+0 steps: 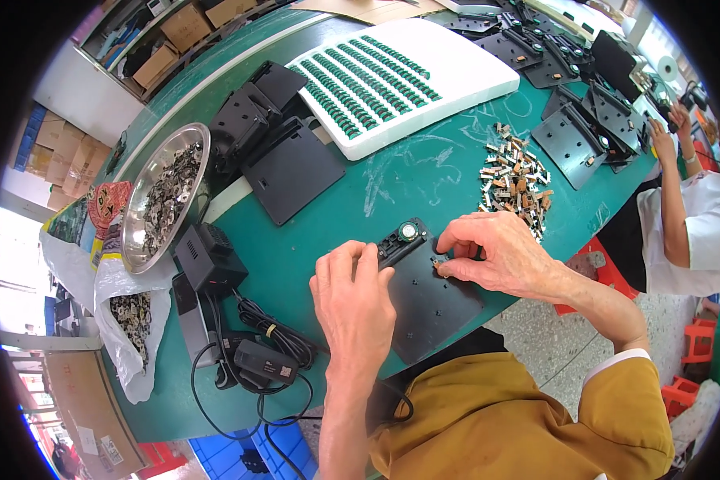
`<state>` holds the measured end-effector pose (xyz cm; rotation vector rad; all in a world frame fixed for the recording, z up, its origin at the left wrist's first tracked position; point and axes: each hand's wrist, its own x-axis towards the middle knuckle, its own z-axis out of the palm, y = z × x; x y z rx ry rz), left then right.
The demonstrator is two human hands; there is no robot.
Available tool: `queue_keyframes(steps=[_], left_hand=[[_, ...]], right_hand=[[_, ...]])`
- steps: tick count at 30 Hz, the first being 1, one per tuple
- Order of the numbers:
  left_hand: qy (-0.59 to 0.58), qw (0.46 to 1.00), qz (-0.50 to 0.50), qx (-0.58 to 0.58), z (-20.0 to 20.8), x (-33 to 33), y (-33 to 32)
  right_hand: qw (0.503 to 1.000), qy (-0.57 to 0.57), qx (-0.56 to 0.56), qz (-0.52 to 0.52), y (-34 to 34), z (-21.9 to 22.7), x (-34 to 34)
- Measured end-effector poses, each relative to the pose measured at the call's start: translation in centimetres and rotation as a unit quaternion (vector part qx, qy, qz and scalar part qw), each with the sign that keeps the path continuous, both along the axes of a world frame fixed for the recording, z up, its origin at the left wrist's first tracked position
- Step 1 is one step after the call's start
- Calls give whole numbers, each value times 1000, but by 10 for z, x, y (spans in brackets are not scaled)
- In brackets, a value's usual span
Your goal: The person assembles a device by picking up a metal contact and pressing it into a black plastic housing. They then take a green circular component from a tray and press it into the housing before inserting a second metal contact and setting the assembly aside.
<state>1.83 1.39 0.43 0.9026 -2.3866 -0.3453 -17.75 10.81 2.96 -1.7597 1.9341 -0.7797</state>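
Observation:
A black plastic panel [432,300] with small holes and posts lies tilted at the table's near edge. Its raised end carries a round part with a pale centre and green rim [409,232]. My left hand [350,300] is closed on the panel's left side by that raised end; its fingertips are partly hidden. Over the panel's right edge, my right hand [496,256] pinches a small brown-and-metal slide switch [438,262] against it. A heap of similar slide switches [520,184] lies just beyond the right hand.
White foam board [480,72] holds rows of green-rimmed round parts. Black panels [292,172] lie left and right. A metal bowl [206,160] of small metal pieces, a black power adapter [208,256] and cables [276,332] stand left. Another person [684,216] works at right.

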Motion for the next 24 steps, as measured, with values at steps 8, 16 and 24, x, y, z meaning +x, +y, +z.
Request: queue_keyframes(steps=[8, 16, 24], left_hand=[[-2, 1000, 6, -7, -1, 1, 1], [26, 998, 56, 29, 0, 8, -4], [50, 996, 70, -1, 0, 3, -7]], right_hand=[[994, -89, 48, -32, -3, 7, 0], [978, -201, 39, -46, 2, 5, -5], [941, -318, 112, -27, 7, 17, -2]])
